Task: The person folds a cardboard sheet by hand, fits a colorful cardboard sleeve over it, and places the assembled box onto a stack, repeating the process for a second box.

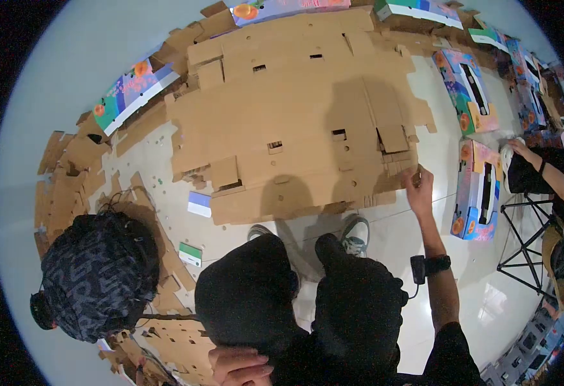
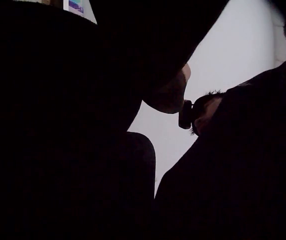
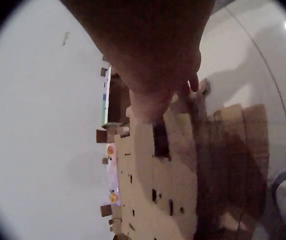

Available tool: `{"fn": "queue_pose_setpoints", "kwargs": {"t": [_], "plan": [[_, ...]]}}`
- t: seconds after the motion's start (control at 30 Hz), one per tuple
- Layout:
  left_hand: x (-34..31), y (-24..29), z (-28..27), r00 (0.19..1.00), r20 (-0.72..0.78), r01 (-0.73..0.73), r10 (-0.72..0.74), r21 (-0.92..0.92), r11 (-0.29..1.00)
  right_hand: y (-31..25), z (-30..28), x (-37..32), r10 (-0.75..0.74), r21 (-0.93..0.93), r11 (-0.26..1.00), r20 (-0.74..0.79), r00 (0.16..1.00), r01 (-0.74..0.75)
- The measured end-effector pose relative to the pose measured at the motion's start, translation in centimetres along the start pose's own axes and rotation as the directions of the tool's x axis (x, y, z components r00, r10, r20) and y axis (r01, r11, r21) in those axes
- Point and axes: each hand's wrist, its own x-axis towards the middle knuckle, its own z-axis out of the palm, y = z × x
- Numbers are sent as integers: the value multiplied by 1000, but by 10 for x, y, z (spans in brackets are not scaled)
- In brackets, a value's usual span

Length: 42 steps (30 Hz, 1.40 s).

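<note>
A stack of flattened brown cardboard (image 1: 295,96) lies on the floor, with slots and folded flaps on its top sheet. At its near right corner, my right hand (image 1: 419,190) has its fingers bent and pinches the cardboard's edge. In the right wrist view the hand (image 3: 155,95) reaches down to the cardboard (image 3: 148,175), its fingertips partly hidden. My left hand (image 1: 240,365) rests on black cloth by my leg, fingers loosely curled, with no object seen in it. The left wrist view is mostly dark cloth.
Printed boxes (image 1: 477,190) stand on the right, near a seated person's arm (image 1: 555,183) and a folding stool (image 1: 526,241). A black patterned backpack (image 1: 98,276) is at the left. More cardboard (image 1: 69,174) and printed boxes (image 1: 127,96) line the wall. My shoes (image 1: 356,235) are by the stack's near edge.
</note>
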Motion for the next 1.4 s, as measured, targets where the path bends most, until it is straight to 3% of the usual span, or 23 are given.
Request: {"fn": "queue_pose_setpoints", "kwargs": {"t": [0.03,0.13,0.17,0.27,0.4,0.43,0.53,0.6,0.7,0.77,0.8,0.83,0.87,0.9,0.93,0.97,1.0,1.03,1.07,1.13,1.17,1.3,1.4], "plan": [[-1,1,4,1000,-29,6,-6,-4,1000,-10,4,0,-126,-160,980,-40,991,118],[-7,9,3,996,-36,80,-79,28,996,-56,-6,-12,-190,-335,934,-166,968,126],[-15,7,8,994,-70,87,-84,47,995,-76,-14,-11,-63,-126,991,-192,979,39],[-11,10,5,993,-32,116,-116,-5,993,-57,-18,9,25,-38,999,58,998,-23],[-6,15,11,992,-18,126,-128,-79,989,-111,-67,38,-116,-53,992,47,992,119],[-5,17,13,994,-18,103,-105,-85,991,-135,-85,44,20,72,997,67,998,-25],[-7,23,15,997,22,79,-78,-75,994,-196,-146,38,206,668,678,228,952,-307],[-4,32,15,996,60,72,-70,-31,997,-260,-178,-1,132,858,380,319,938,-345],[-4,46,19,993,118,0,-6,47,999,-351,-204,-111,-220,907,58,420,880,-418],[-21,42,36,986,161,36,-51,99,994,-403,-192,-182,-299,829,73,549,780,-555],[-30,44,42,954,286,32,-87,190,981,-412,-183,-212,-378,790,434,596,709,-433],[-37,53,58,996,47,75,-79,77,994,-426,-172,-244,-480,785,582,541,690,-211],[-25,73,59,976,-197,84,-91,-46,995,-449,-157,-276,-338,599,793,582,740,-109],[-27,69,60,943,-329,2,44,140,990,-471,-142,-308,-187,345,937,609,771,-45],[-29,66,61,876,-449,-20,178,335,942,-473,-148,-326,-355,671,683,650,672,-288],[-23,74,54,815,-567,30,117,243,970,-474,-153,-344,-510,735,321,665,545,-597],[-12,86,44,740,-671,64,48,141,988,-468,-142,-367,-514,756,214,626,587,-619],[-2,99,31,720,-694,83,-13,68,994,-462,-137,-385,-489,749,238,643,590,-618],[3,99,24,784,-619,61,40,141,988,-459,-134,-396,-460,739,262,661,593,-621],[13,99,8,886,-446,-1,128,275,961,-457,-137,-397,-488,732,347,675,553,-586],[20,104,0,938,-343,10,52,176,984,-453,-140,-395,-515,736,408,674,529,-541],[7,73,0,980,-108,-145,167,187,972,-434,-154,-374,-641,766,562,642,421,-312],[-7,78,-19,966,-53,-242,252,156,958,-382,-176,-341,-808,741,584,493,322,331]]}}
